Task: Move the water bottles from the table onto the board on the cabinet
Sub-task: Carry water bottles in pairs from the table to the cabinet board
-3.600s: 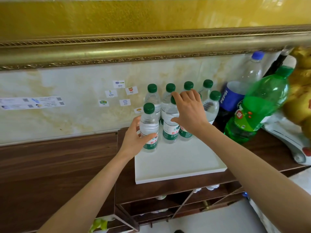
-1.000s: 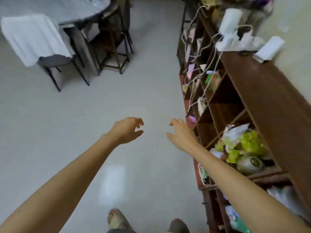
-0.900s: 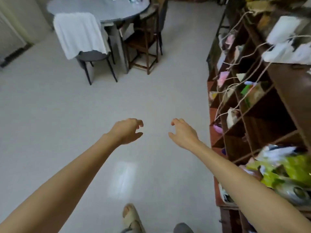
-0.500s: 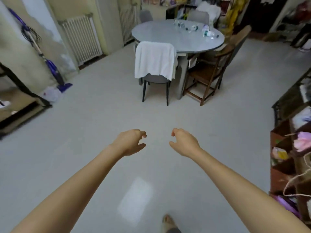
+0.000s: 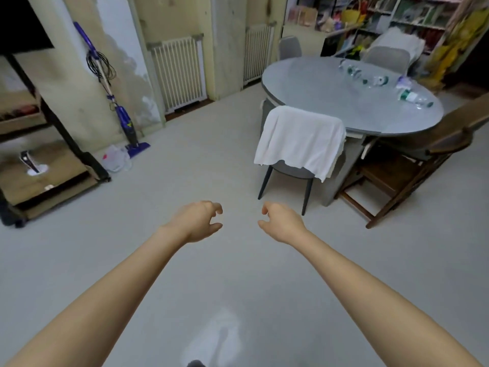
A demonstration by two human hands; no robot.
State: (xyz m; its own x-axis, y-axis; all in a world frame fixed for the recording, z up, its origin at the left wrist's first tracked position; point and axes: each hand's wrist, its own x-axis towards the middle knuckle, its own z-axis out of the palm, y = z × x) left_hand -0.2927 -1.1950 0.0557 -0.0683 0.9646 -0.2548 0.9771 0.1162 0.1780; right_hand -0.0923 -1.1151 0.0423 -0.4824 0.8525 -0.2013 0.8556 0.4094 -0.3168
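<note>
A round grey table (image 5: 330,102) stands at the upper right, far ahead of my hands. Several clear water bottles with green caps lie on its far right part, one (image 5: 414,98) nearest the right edge and others (image 5: 366,76) further back. My left hand (image 5: 199,221) and my right hand (image 5: 281,223) float side by side over the bare floor in the middle of the view. Both hold nothing, their fingers loosely curled and apart. The cabinet and its board are out of view.
A grey chair draped with a white cloth (image 5: 301,140) stands at the table's near side, a wooden chair (image 5: 412,165) at its right. A purple floor mop (image 5: 119,102) leans on the left wall beside a black shelf rack (image 5: 53,154). Open grey floor (image 5: 185,168) lies between me and the table.
I let go of the bottles on the board, then turned away from the cabinet. The view swung across the floor and now faces the table; both hands stay empty in front.
</note>
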